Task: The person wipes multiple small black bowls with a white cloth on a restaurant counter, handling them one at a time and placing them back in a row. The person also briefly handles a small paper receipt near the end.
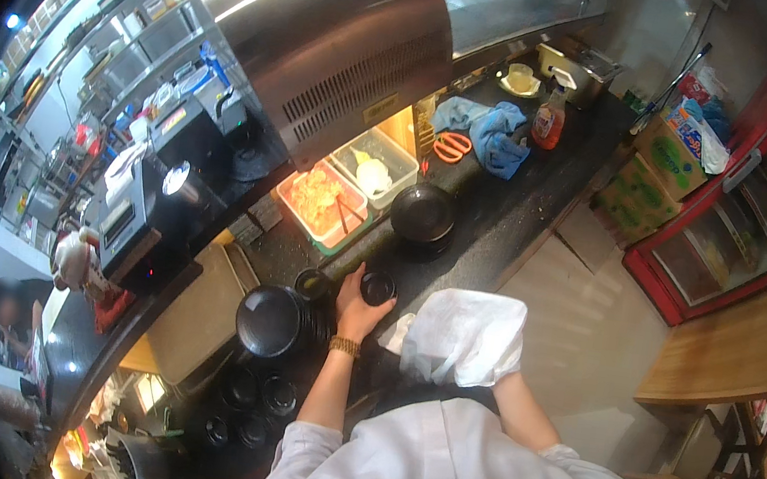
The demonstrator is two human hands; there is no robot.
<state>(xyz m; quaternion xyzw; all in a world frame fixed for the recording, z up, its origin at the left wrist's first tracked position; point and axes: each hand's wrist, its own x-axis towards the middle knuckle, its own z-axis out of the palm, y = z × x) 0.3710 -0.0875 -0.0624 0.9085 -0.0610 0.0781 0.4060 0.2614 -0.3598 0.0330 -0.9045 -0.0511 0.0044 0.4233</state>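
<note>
My left hand (358, 312), a gold-coloured watch or bracelet on its wrist, grips a small round black dish (378, 288) over the dark counter. To its right a white cloth (462, 333) hangs over my right hand, which it hides; only the wrist and forearm show. Left of my left hand stand a stack of black plates (269, 320) and a small dark bowl (311, 284). Farther off is another pile of black dishes (423, 213). Several small black dishes (279, 394) lie at the lower left.
Ahead are a tub of orange food with chopsticks (321, 206), a tub with pale food (378, 170), orange-handled scissors (451, 147), blue cloths (495, 138) and a spray bottle (550, 116). Cardboard boxes (654, 173) and a red fridge (739, 185) stand right. A person (15, 333) is far left.
</note>
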